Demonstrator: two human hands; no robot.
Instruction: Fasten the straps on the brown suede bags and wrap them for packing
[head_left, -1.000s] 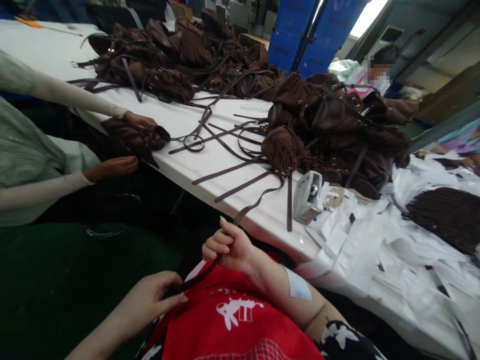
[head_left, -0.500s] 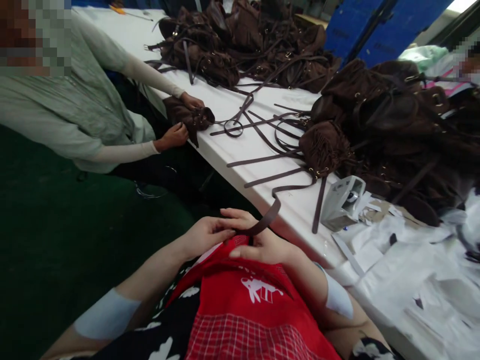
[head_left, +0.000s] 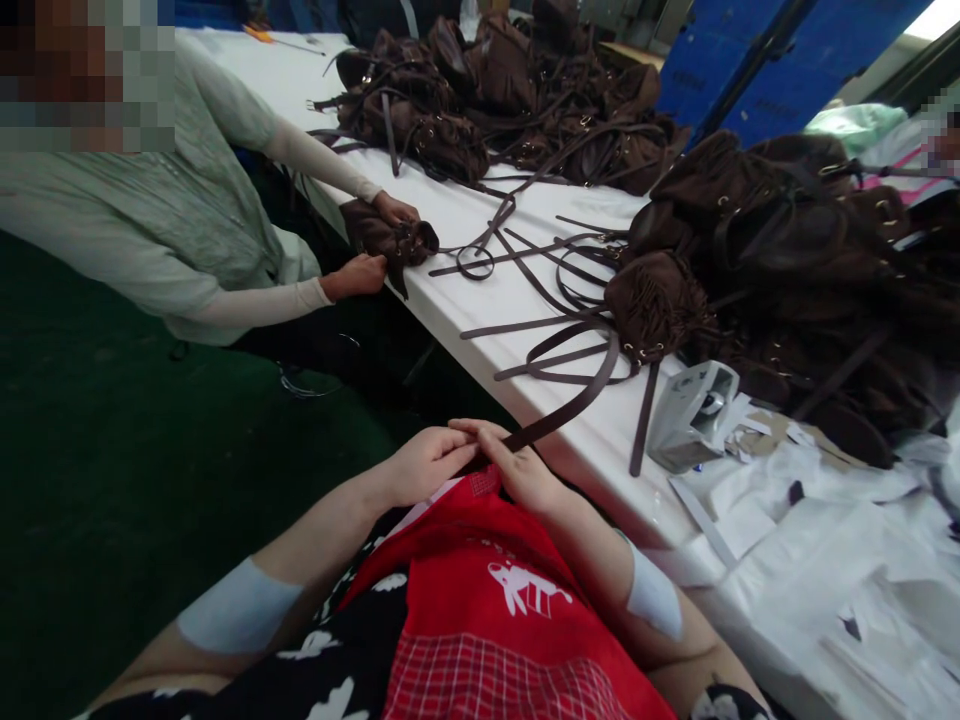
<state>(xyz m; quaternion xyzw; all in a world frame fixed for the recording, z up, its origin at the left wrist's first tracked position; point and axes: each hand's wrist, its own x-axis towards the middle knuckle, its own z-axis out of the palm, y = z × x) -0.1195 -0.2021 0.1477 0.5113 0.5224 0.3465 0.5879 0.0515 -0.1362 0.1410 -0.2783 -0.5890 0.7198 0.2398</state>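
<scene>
A dark brown leather strap (head_left: 566,413) runs from the table down into my two hands, which meet just above my red apron (head_left: 480,540). My right hand (head_left: 529,475) is closed on the strap with the thumb laid over it. Facing it, my left hand (head_left: 435,465) pinches around the strap's end, which the fingers mostly hide. The strap loops back to a dark brown fringed bag (head_left: 652,300) with metal eyelets, lying at the front of a heap. Several loose straps (head_left: 510,325) spread out beside that bag.
Across the white table (head_left: 427,295), a co-worker's hands (head_left: 360,275) handle another brown bag (head_left: 375,232). More brown bags (head_left: 495,110) are piled at the back. A grey-white tape dispenser-like object (head_left: 690,415) and white plastic sheets (head_left: 817,570) lie on the right.
My right hand has turned inward, its thumb now over the strap, and closed up to my left hand. The strap's upper part now forms a loop on the table.
</scene>
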